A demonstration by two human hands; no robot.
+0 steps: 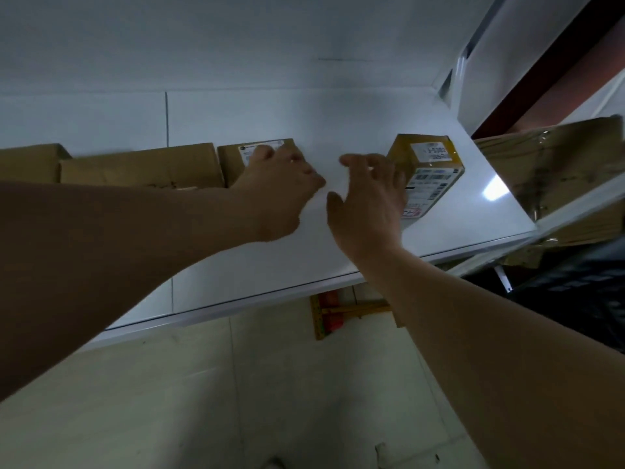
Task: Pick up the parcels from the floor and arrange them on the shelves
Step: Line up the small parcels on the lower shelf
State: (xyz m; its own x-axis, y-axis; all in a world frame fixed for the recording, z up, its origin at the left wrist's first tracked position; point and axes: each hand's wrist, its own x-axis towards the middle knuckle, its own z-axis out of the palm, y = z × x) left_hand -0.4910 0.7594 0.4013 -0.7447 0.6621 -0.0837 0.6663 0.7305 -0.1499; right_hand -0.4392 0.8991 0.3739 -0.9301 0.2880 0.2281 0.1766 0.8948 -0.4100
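Both arms reach over a white shelf [338, 252]. My left hand [277, 187] lies on a small brown parcel with a white label [236, 160], fingers over its top and right side. My right hand [368, 201] hovers with fingers spread and relaxed just left of a yellow-taped parcel with printed labels [433, 170], touching or nearly touching its left face. Two more brown parcels [142, 167] [27, 162] stand in a row to the left against the wall.
A neighbouring shelf at the right carries large taped cardboard boxes [558, 164]. Below the shelf edge lies a flat yellow and red parcel [338, 313] on the tiled floor [270, 401]. Something dark [581, 289] sits at the lower right. A white wall backs the shelf.
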